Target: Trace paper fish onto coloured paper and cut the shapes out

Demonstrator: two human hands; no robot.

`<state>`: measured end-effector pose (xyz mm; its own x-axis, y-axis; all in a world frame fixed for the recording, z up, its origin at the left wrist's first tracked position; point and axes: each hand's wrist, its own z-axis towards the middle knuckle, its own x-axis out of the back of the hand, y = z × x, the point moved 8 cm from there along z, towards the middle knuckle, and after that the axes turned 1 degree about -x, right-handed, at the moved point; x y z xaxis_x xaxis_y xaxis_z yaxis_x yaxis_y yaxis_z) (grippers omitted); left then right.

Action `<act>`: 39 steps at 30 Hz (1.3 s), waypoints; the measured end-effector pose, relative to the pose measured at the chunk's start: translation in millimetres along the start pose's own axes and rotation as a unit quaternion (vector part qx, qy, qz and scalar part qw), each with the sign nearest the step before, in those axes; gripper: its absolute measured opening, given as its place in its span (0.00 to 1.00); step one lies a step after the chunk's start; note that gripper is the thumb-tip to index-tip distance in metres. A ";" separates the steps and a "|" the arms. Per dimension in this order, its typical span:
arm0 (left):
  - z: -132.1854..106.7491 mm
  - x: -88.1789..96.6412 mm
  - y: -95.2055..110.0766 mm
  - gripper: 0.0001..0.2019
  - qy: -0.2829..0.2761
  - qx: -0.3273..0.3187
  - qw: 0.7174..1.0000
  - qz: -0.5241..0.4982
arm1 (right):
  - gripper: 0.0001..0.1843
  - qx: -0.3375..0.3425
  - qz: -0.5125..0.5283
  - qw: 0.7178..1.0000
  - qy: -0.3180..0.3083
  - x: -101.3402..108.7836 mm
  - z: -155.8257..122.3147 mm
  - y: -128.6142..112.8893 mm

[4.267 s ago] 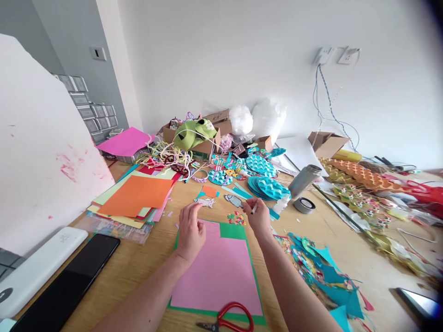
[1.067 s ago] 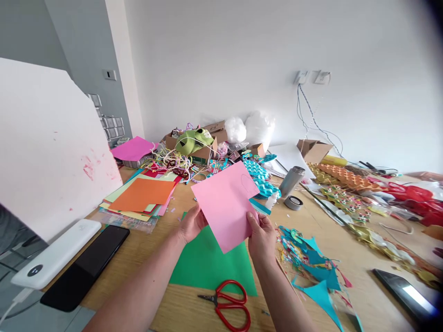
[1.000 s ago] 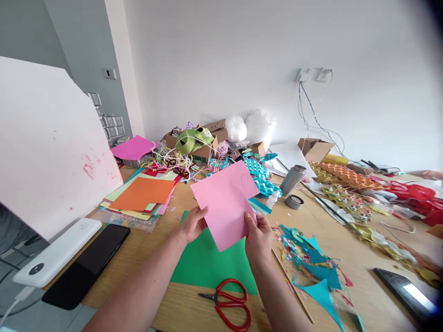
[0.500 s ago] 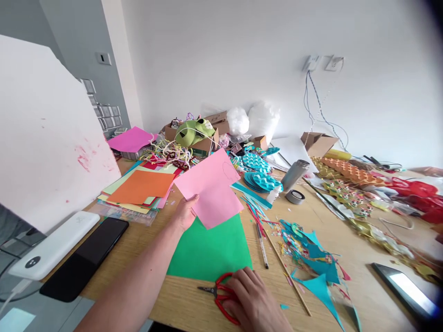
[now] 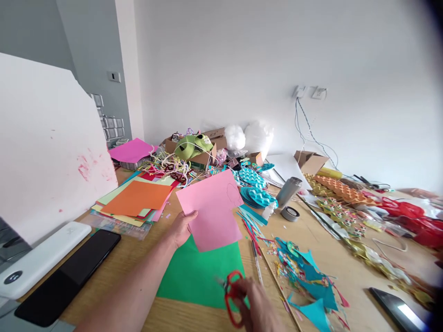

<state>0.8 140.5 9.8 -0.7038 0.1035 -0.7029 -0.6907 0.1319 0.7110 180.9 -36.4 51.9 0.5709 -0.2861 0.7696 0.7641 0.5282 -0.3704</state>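
Pinched at its left edge, a pink sheet of paper (image 5: pixel 212 216) is held up by my left hand (image 5: pixel 182 227). A rounded outline is drawn near the sheet's upper right corner, and a piece is cut out of its right side. My right hand (image 5: pixel 258 304) grips a pair of red-handled scissors (image 5: pixel 231 295); their blades point left and are blurred. Beneath both lies a green sheet (image 5: pixel 194 279) on the wooden table. A pen (image 5: pixel 258 265) and a thin wooden stick (image 5: pixel 277 286) lie to the right of the green sheet.
Coloured paper (image 5: pixel 138 198) is stacked at left, behind a black phone (image 5: pixel 69 276) and a white power bank (image 5: pixel 44 258). Blue paper scraps (image 5: pixel 311 276) lie at right. A metal flask (image 5: pixel 290 191) stands tilted near a tape roll (image 5: pixel 290 213). Another phone (image 5: pixel 398 309) is at far right.
My right hand has lifted the scissors off the table and brought them over the green sheet. The view has tilted upward; my left hand still holds the pink sheet.
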 end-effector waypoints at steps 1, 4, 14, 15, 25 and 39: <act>-0.8 -0.6 0.1 0.19 0.001 0.002 1.000 0.003 | 0.07 -0.027 0.039 0.999 0.020 16.6 16.5 5.4; -2.1 2.2 0.7 0.21 0.026 0.006 1.000 0.012 | 0.11 -0.100 0.144 0.979 0.109 58.4 70.4 32.3; -1.7 3.1 7.5 0.20 0.032 -0.011 0.999 0.034 | 0.23 -0.217 0.331 0.917 0.051 -26.3 99.0 113.7; -2.7 2.2 7.8 0.19 0.037 -0.008 0.999 0.037 | 0.24 -0.220 0.342 0.913 0.033 -29.8 97.0 112.4; -3.4 3.6 6.0 0.19 0.058 0.002 0.997 0.056 | 0.25 -0.207 0.379 0.894 -0.119 -26.1 95.5 90.1; -3.2 3.0 -5.1 0.21 0.027 0.015 0.996 0.089 | 0.25 -0.193 0.346 0.909 -0.130 -29.5 93.1 89.9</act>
<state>1.6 136.9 4.2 -0.8225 0.0754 -0.5637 -0.5501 0.1461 0.8222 204.7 94.0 44.3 0.9032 0.2325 0.3608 0.3260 0.1752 -0.9290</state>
